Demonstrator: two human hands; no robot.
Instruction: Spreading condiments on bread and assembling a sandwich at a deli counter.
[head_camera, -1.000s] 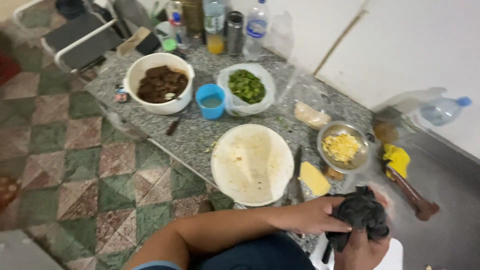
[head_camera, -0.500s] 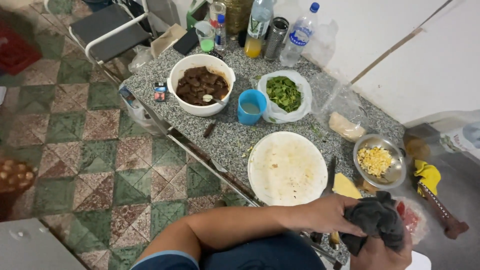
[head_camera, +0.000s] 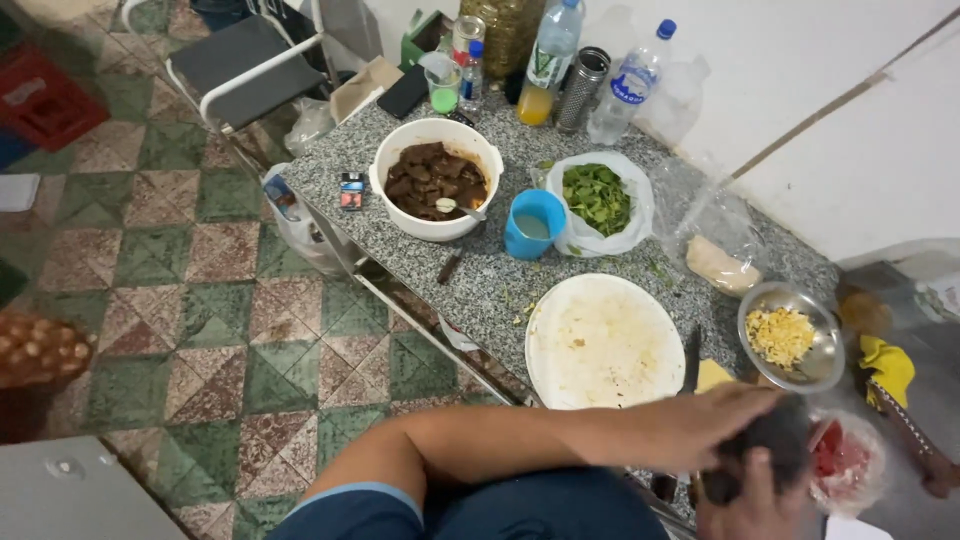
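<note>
Hands first: left hand (head_camera: 700, 425) lies flat and curled over a dark cloth (head_camera: 775, 440) at the near edge of the granite counter (head_camera: 480, 290), while the right hand (head_camera: 750, 505) cups it from below, fingers half closed around the bundle. Looks soft, light and floppy to me, so best gripped by bunching the whole wad. Past it sit a smeared white plate (head_camera: 605, 340), a steel bowl of yellow bits (head_camera: 795, 335), a blue cup (head_camera: 533, 225) and a white bowl of dark meat (head_camera: 435, 178).
</note>
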